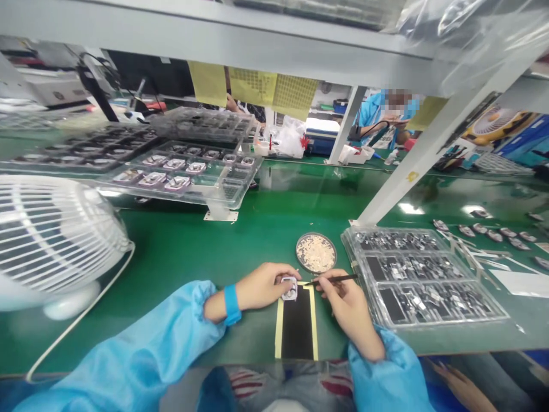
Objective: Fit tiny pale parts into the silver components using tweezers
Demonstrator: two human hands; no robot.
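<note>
My left hand, with a blue band at the wrist, is closed on a small squarish electronic part with a pale rim. The part is over the top end of a black pad edged with yellow tape. In my right hand is a dark, thin tool that looks like tweezers, held like a pen. Its tip points left, close to the part; whether it touches cannot be made out. Just beyond my hands lies a round dish full of tiny pale pieces.
At right, a clear compartment tray holds many small parts. Similar pale-rimmed parts fill a raised tray at back left. A white fan stands left, its cord on the green bench. A shelf post slants at right; a person sits opposite.
</note>
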